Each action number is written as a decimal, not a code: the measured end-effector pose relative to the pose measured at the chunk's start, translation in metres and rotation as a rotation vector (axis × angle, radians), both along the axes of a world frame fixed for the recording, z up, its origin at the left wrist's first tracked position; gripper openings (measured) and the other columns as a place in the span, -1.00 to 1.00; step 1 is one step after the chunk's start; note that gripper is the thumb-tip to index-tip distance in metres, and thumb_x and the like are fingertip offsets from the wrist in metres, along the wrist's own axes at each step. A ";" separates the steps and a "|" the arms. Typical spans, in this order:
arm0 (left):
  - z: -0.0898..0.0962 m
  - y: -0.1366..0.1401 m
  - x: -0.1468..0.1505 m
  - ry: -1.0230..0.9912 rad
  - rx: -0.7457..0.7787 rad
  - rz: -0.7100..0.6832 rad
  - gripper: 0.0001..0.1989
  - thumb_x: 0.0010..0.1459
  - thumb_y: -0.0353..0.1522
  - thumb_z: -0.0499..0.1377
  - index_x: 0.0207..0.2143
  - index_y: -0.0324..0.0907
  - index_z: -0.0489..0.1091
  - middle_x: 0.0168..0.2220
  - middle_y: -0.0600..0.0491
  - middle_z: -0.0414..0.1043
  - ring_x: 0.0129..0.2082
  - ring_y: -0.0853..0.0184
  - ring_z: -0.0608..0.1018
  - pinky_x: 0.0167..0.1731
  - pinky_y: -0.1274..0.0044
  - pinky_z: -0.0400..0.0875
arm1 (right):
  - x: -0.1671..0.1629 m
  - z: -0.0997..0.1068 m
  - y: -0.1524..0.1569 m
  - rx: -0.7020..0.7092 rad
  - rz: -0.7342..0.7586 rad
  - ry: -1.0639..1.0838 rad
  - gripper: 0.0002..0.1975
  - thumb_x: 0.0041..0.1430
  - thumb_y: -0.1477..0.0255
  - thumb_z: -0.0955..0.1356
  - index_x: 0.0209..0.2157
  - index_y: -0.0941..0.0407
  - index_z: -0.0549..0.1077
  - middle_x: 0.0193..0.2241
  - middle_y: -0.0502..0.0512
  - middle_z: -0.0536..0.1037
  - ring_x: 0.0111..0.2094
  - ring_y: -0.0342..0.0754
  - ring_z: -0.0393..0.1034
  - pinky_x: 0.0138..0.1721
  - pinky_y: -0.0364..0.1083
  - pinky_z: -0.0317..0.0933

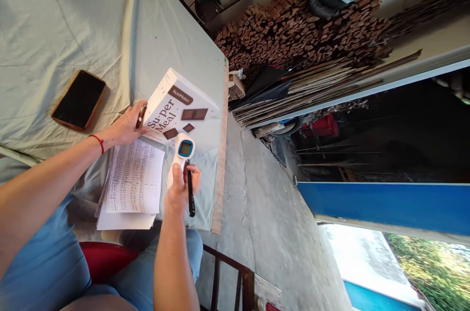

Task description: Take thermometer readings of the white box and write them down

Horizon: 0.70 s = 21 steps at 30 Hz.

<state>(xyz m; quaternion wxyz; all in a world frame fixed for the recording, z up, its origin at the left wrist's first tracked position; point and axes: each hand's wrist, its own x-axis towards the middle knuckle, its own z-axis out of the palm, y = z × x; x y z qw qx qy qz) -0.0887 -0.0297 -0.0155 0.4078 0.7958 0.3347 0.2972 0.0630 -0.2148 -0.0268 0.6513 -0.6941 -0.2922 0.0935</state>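
My left hand (128, 124), a red cord round its wrist, grips the near left edge of a white carton box (200, 127) printed "Su-per Meal". A small dark brown piece (141, 116) shows at its fingers; I cannot tell whether it is loose or printed. In my right hand (181, 186) is a white handheld infrared thermometer (179, 154) with a blue-rimmed screen (185, 148), its head close to the box. The same hand also keeps a black marker pen (190, 191) between its fingers. Sheets of closely written paper (135, 179) lie between my forearms.
A phone (79, 99) in a brown case lies on the cloth-covered table (66, 17), left of the box. The table's wooden edge (220, 169) borders a concrete floor (257, 188). Stacked firewood (293, 32) lines the wall, and a dark wooden chair (235, 267) stands near my legs.
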 end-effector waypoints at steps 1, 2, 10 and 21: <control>0.001 -0.001 0.000 0.026 0.020 0.003 -0.22 0.19 -0.31 0.23 0.41 -0.19 0.04 0.17 -0.22 0.42 0.16 0.06 0.50 0.15 0.22 0.45 | 0.006 -0.001 -0.007 -0.018 -0.044 -0.055 -0.56 0.09 0.10 0.50 -0.23 0.02 0.26 -0.27 -0.02 0.61 -0.41 -0.13 0.45 -0.35 -0.10 0.37; 0.004 -0.002 0.000 0.059 0.036 0.001 -0.18 0.17 -0.31 0.25 0.42 -0.19 0.02 0.20 -0.23 0.38 0.19 0.05 0.48 0.17 0.22 0.44 | 0.014 -0.004 -0.014 -0.049 -0.080 -0.113 -0.56 0.06 0.11 0.50 -0.23 0.03 0.28 -0.24 0.01 0.61 -0.38 -0.11 0.46 -0.32 -0.09 0.37; 0.030 -0.018 0.004 0.528 0.048 0.122 -0.47 0.37 -0.20 0.14 0.31 -0.17 0.20 0.20 -0.18 0.39 0.04 0.05 0.59 -0.06 0.33 0.48 | 0.084 -0.029 -0.057 -0.410 -0.214 -0.426 -0.58 0.04 0.02 0.42 -0.27 0.06 0.34 -0.07 0.24 0.60 -0.04 0.16 0.49 0.03 0.16 0.33; 0.038 -0.058 0.001 0.650 0.118 -0.067 -0.76 0.44 -0.34 0.06 -0.03 -0.27 0.45 -0.07 -0.14 0.57 -0.11 0.11 0.62 -0.24 0.37 0.45 | 0.025 -0.006 -0.022 -0.193 0.079 -0.168 -0.64 0.19 0.16 0.34 -0.22 0.16 0.57 -0.44 0.03 0.51 -0.40 -0.05 0.43 -0.26 -0.04 0.36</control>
